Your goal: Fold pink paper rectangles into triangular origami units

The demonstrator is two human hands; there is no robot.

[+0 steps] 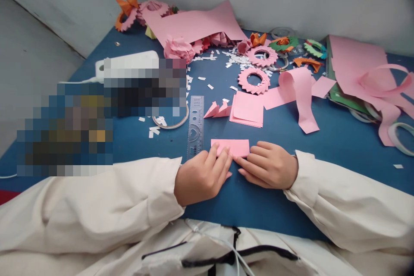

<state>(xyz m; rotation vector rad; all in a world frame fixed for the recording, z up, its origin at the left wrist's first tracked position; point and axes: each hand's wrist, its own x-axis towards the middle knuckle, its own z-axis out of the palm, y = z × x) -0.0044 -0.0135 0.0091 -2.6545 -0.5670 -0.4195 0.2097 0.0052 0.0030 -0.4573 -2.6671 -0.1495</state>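
Note:
A pink paper (238, 146), folded into a narrow rectangle, lies on the blue table in front of me. My left hand (205, 174) presses its fingers together over the left part of the paper, with the thumb at the near side. From the right, my right hand (270, 166) holds the lower right corner with curled fingers, its index fingertip against the near edge. Both hands nearly meet there. A clear ruler (196, 125) lies just left of the paper. Beyond it are a stack of pink squares (247, 110) and small folded pink pieces (218, 110).
Pink paper rings (254, 81), crumpled pieces and white scraps (237, 58) fill the back. At the right lie a curled pink strip (300, 95), pink sheets (355, 58) and a tape roll (403, 138). A white power strip (148, 56) stands at the left, near a blurred patch.

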